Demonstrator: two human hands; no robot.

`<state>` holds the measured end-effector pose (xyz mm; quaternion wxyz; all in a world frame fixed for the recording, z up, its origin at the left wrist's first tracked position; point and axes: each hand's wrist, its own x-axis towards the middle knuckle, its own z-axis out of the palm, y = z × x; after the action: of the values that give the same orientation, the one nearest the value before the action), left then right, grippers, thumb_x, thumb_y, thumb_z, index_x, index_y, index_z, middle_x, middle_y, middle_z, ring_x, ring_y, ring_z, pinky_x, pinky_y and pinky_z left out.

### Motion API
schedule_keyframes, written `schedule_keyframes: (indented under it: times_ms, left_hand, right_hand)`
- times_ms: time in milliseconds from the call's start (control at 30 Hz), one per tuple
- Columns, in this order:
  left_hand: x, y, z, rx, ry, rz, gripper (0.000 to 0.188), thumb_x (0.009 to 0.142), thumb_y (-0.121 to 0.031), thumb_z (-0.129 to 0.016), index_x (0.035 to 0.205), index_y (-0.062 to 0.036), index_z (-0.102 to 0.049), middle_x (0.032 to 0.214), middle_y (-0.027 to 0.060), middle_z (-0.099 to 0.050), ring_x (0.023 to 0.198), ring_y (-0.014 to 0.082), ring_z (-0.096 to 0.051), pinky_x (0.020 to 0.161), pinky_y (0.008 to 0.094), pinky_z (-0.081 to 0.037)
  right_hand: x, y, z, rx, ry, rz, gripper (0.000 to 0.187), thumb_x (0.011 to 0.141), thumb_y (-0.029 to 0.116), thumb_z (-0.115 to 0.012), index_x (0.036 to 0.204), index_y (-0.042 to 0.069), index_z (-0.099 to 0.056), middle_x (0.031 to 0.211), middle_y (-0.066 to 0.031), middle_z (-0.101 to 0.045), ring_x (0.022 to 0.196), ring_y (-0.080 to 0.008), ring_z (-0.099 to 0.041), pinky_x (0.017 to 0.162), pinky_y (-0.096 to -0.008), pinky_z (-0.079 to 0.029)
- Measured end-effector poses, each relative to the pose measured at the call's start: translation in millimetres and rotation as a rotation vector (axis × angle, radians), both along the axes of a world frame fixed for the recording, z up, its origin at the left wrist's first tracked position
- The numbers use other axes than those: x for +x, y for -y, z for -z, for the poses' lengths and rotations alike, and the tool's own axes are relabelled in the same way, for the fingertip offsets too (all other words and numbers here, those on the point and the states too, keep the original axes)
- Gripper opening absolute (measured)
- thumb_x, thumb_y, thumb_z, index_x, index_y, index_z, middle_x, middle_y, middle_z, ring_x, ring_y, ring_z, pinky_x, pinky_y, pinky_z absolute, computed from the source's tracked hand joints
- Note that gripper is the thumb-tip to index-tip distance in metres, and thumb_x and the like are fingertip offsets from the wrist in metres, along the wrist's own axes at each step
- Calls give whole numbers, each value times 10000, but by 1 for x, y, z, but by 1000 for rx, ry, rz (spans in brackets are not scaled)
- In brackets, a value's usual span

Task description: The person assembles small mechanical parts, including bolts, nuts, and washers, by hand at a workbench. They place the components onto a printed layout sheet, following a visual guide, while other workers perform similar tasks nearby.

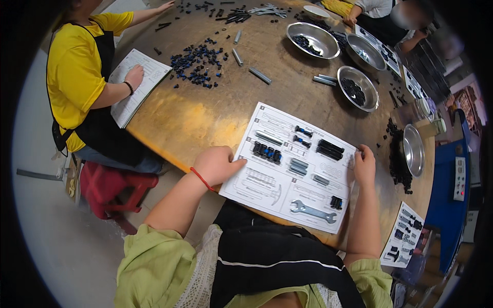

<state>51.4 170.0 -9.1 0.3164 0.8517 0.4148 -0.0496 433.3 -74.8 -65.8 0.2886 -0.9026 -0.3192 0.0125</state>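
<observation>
A white printed sheet (277, 197) lies in front of me at the table edge, slightly turned. On it sit groups of black bolts (266, 152), black rods (330, 149), silver tubes (298, 167) and an open-ended wrench (314, 211) near its lower edge. My left hand (218, 163) is closed on the sheet's left edge, thumb on top and fingers mostly hidden. My right hand (364, 165) grips the right edge, fingers curled around it.
Loose black-and-blue bolts (197, 64) and silver tubes (260, 75) are scattered ahead. Metal bowls (373, 104) with small black parts stand to the right. Another parts sheet (403, 237) lies at the right edge. A co-worker in yellow (77, 66) leans over a paper stack (128, 102) at left.
</observation>
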Motion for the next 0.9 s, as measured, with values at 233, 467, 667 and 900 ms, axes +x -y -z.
schedule_keyframes:
  times_ms: [233,467,667,900]
  left_hand:
    - [47,38,17,-6,53,195,460,815,-474,-654,748,-19,-667,744,169,-661,706,335,-649,638,429,-512]
    - [72,4,-10,-21,-33,304,456,831,-492,-623,801,-42,-690,805,156,-683,736,335,-653,660,425,-519]
    - [133,-38,10,76,378,-61,356,836,-414,-642,785,-63,-680,836,134,-684,771,321,-654,659,427,-514]
    - [139,-74,54,115,865,-375,245,854,-251,-664,725,-48,-617,693,120,-614,604,294,-580,563,395,-458]
  right_hand:
    - [45,45,-10,-95,24,94,313,873,189,-603,1115,-6,-638,1037,-215,-681,936,-348,-667,841,-405,-510]
    - [43,0,-48,-321,186,5,357,841,201,-634,1152,26,-639,1114,-212,-636,1074,-383,-596,942,-436,-467]
    - [-28,-157,-82,-180,205,-455,344,799,145,-668,1107,-5,-642,1172,-209,-609,1132,-386,-548,970,-434,-452]
    - [-102,-303,-30,-92,201,-642,401,768,122,-674,1153,26,-619,1182,-211,-583,1139,-391,-529,983,-438,-438]
